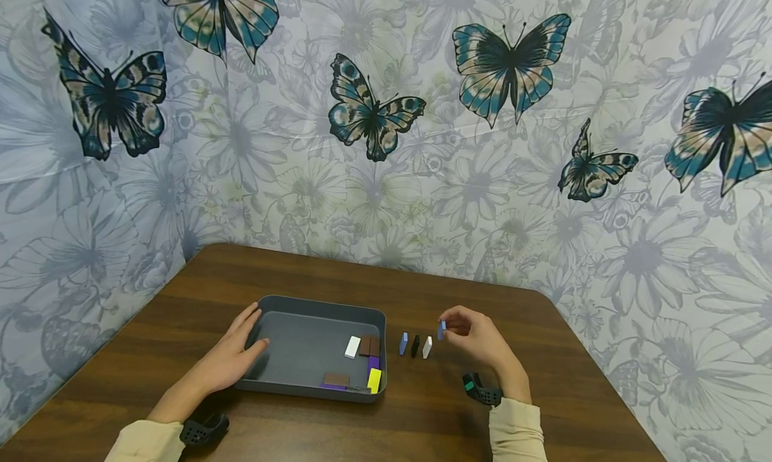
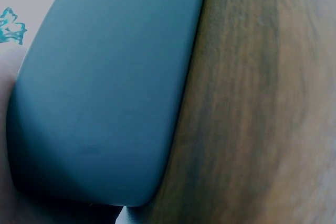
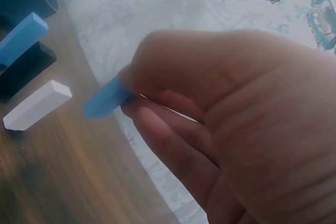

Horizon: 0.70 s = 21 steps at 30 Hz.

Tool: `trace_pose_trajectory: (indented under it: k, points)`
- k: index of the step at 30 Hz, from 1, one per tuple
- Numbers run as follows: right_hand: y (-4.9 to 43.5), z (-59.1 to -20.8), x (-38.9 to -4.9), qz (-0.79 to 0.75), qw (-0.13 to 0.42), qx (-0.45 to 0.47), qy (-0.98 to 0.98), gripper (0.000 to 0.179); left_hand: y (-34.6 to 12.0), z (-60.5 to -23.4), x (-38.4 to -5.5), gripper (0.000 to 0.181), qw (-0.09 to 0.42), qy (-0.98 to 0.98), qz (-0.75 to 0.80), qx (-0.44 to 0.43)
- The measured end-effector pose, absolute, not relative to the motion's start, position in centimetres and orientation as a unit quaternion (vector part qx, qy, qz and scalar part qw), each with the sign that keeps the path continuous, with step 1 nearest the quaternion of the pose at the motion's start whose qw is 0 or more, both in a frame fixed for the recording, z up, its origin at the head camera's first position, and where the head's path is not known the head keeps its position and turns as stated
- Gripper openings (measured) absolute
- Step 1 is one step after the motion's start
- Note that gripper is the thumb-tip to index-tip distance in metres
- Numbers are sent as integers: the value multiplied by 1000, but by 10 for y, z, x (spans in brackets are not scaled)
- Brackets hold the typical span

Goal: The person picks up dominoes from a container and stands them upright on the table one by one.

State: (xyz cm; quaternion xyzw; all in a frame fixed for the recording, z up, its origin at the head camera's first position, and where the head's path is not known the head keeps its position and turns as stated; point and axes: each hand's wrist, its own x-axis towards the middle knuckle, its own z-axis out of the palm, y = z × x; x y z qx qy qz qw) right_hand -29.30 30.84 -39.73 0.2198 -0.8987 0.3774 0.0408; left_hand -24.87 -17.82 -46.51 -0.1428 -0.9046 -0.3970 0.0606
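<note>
My right hand [image 1: 479,336] pinches a small blue rectangular block [image 3: 105,100] upright between thumb and fingers. Left of it, a white block [image 1: 427,347], a black block [image 1: 415,345] and another blue block [image 1: 403,343] stand on end in a row with gaps between them. Fingers extended, my left hand [image 1: 229,357] rests at the left rim of a grey tray [image 1: 289,334]. In the left wrist view the tray's outer wall [image 2: 110,87] fills much of the picture, with only a bit of the hand showing at the left edge.
In the tray's right part lie a white block [image 1: 352,347], brown blocks [image 1: 370,346], a yellow block [image 1: 374,381] and purple ones [image 1: 374,363]. The tray stands on a wooden table [image 1: 458,287]. Behind the table is a butterfly-patterned wall covering [image 1: 283,200].
</note>
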Motion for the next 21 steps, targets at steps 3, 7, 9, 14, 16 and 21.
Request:
trace_pose_trajectory:
  k: [3, 7, 9, 14, 16, 21]
  points:
    - [310, -401, -295, 376, 35, 216, -900, 23, -178, -465, -249, 75, 61, -904, -397, -144]
    - [312, -408, -296, 381, 26, 208, -901, 23, -179, -465, -250, 75, 62, -903, -399, -145]
    - [312, -411, -297, 380, 23, 202, -903, 22, -179, -466, -250, 75, 61, -904, -398, -145]
    - [313, -419, -300, 374, 18, 197, -906, 21, -179, -468, -251, 75, 61, -904, -398, -144]
    - [314, -421, -300, 375, 15, 200, -905, 21, -179, -468, -251, 75, 61, -904, -398, -144]
    - [314, -425, -300, 385, 4, 201, -901, 22, -180, -468, -251, 75, 62, -904, -399, -145]
